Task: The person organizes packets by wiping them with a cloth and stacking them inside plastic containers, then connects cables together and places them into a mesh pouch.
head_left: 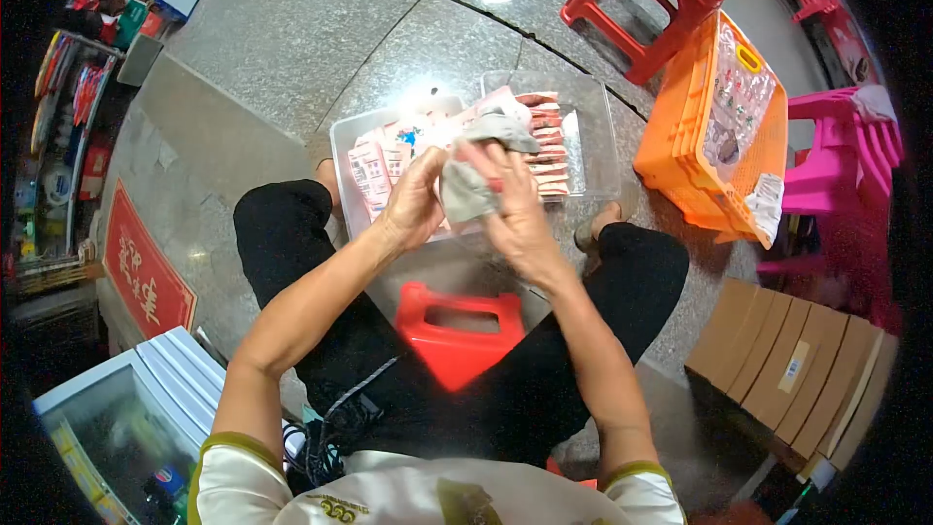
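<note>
Handling it well likely called for a light, steady left hand [416, 202] while the right hand [520, 219] worked the seemingly soft grey piece [467, 194] without crumpling it. That piece lay between the two grips, the left grip closed on its near edge; the right grip's blurred fingers touched it, though whether they closed was unclear. Just beyond the grips stood the white tub [341, 167] and clear container [595, 141].

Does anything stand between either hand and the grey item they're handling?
Nothing visible: the left hand and right hand are both at the grey item. A pinkish patch beside it is too blurred to identify.
</note>
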The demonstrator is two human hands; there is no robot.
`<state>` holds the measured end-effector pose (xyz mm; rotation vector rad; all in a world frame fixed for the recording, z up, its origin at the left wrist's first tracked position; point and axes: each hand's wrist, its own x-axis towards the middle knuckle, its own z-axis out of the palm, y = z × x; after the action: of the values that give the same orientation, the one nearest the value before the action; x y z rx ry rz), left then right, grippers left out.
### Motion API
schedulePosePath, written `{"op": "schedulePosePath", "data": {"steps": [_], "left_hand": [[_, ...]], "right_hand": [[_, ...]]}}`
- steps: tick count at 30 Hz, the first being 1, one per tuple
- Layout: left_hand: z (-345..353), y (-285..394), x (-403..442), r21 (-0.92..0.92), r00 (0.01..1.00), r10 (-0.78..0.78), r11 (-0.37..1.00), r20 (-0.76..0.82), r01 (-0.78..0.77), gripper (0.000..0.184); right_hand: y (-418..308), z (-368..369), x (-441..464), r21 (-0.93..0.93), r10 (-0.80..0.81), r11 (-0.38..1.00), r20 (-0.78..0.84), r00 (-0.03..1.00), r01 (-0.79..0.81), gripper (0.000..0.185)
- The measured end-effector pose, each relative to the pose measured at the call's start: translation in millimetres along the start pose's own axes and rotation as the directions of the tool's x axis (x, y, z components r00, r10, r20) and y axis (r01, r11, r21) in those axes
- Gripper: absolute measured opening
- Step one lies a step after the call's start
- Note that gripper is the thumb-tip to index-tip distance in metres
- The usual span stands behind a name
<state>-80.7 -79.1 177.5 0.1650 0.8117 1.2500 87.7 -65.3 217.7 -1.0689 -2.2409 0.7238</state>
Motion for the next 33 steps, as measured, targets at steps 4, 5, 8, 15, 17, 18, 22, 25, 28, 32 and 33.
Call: {"op": "schedulePosePath", "data": {"steps": [4, 5, 8, 15, 17, 18, 22, 25, 28, 32, 33], "left_hand": [[7, 0, -4, 0.122, 0.997, -0.059, 0.991, 0.044, 0.053, 0.014], [6, -2, -2, 0.153, 0.998, -0.044, 0.988, 0.046, 0.036, 0.014], [4, -9, -2, 0.251, 0.999, -0.005, 0.968, 0.05, -0.007, 0.017], [1, 7, -25, 0.186, 0.99, -0.137, 0.974, 0.02, 0.131, 0.041], [-3, 20, -28, 0.181, 0.971, -0.233, 0.959, 0.06, 0.219, 0.056], [-7, 25, -28, 0.237, 0.967, -0.256, 0.939, 0.001, 0.248, 0.06], [0, 47, -34, 0.481, 0.923, -0.379, 0.823, 0.071, 0.301, 0.061], [13, 52, -24, 0.619, 0.834, -0.549, 0.674, 0.053, 0.404, 0.066], [34, 48, -14, 0.881, 0.79, -0.612, 0.392, 0.035, 0.265, 0.062], [66, 25, 1, 0.96, 0.816, -0.576, 0.202, -0.043, 0.193, 0.035], [67, 21, 9, 0.964, 0.807, -0.584, 0.156, -0.084, 0.214, 0.031]], "right_hand": [[14, 6, 16, 0.31, 0.203, 0.935, -0.064, 0.977, -0.174, 0.048], [26, 8, 21, 0.321, 0.205, 0.934, -0.122, 0.971, -0.157, 0.048], [46, 9, 23, 0.421, 0.362, 0.869, -0.182, 0.914, -0.26, 0.045], [81, -4, -1, 0.924, 0.587, 0.166, 0.189, 0.787, -0.345, 0.034], [72, -18, -9, 0.912, 0.501, 0.159, 0.255, 0.827, -0.378, 0.04], [67, -22, -13, 0.904, 0.499, 0.146, 0.282, 0.819, -0.401, 0.041], [53, -40, -25, 0.871, 0.503, 0.152, 0.34, 0.795, -0.468, 0.044], [56, -44, -35, 0.881, 0.485, 0.181, 0.307, 0.819, -0.437, 0.042], [56, -48, -41, 0.824, 0.474, 0.276, 0.332, 0.816, -0.495, 0.043], [68, -44, -48, 0.792, 0.555, 0.37, 0.231, 0.799, -0.486, 0.041], [70, -48, -50, 0.806, 0.637, 0.342, 0.18, 0.75, -0.483, 0.04]]}}
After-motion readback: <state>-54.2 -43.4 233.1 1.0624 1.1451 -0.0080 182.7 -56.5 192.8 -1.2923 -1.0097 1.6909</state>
